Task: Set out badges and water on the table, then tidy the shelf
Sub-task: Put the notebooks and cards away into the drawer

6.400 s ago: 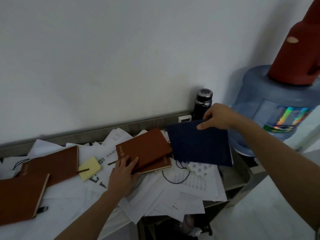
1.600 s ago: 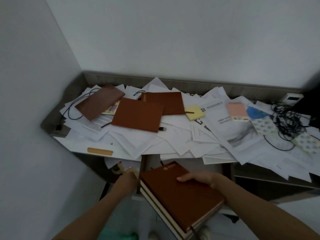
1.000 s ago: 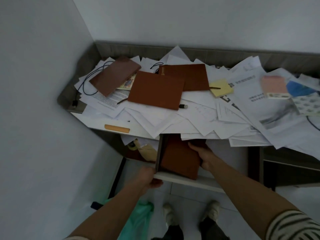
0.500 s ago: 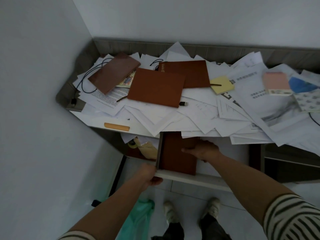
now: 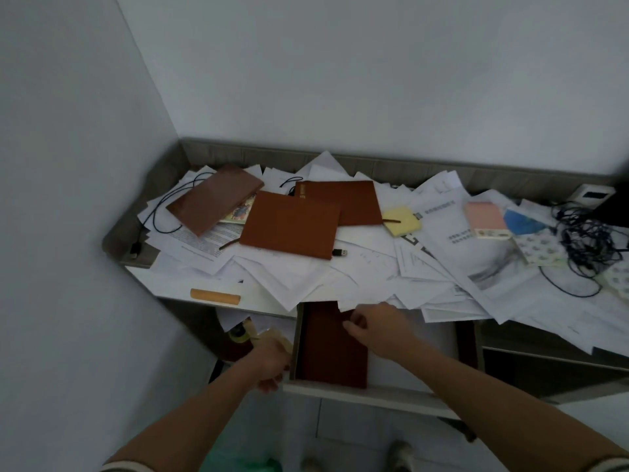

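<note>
Left hand (image 5: 270, 364): clamped round the front left corner of the drawer (image 5: 374, 394).
Right hand (image 5: 377, 330): over the open drawer, fingers bent. Holding anything? Can't tell.
Brown notebook (image 5: 332, 352): flat in the drawer's left side, under the right hand.
Shelf (image 5: 149, 258): buried in loose papers (image 5: 374, 267), with three more notebooks (image 5: 289, 226) on top.

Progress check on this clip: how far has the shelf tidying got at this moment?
Done: a brown notebook lies in the open drawer. In hand: the left hand grips the drawer's front corner; the right hand is over that notebook. Left: three more notebooks, loose papers, sticky notes and tangled cables on the shelf top. Badges and water are not in view.
</note>
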A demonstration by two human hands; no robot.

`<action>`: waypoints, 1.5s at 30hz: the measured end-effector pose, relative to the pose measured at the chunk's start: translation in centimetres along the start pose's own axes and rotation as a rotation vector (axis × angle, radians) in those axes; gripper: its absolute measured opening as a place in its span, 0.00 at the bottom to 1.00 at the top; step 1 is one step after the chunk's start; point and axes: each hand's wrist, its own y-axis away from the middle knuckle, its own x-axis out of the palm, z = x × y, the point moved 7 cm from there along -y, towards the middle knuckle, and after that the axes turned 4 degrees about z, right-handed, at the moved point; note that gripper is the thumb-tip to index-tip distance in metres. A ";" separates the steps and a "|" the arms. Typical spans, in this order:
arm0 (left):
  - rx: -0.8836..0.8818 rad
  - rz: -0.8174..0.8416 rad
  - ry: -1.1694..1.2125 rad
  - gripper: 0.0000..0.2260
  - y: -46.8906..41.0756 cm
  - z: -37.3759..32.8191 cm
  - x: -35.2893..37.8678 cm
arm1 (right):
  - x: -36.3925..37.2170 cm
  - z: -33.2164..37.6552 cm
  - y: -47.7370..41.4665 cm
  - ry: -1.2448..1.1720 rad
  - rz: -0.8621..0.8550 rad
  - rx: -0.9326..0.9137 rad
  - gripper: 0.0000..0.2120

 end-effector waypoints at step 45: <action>0.393 -0.679 0.397 0.11 -4.7 -7.3 -23.9 | -11.6 4.7 -18.1 -1.427 -0.088 0.297 0.13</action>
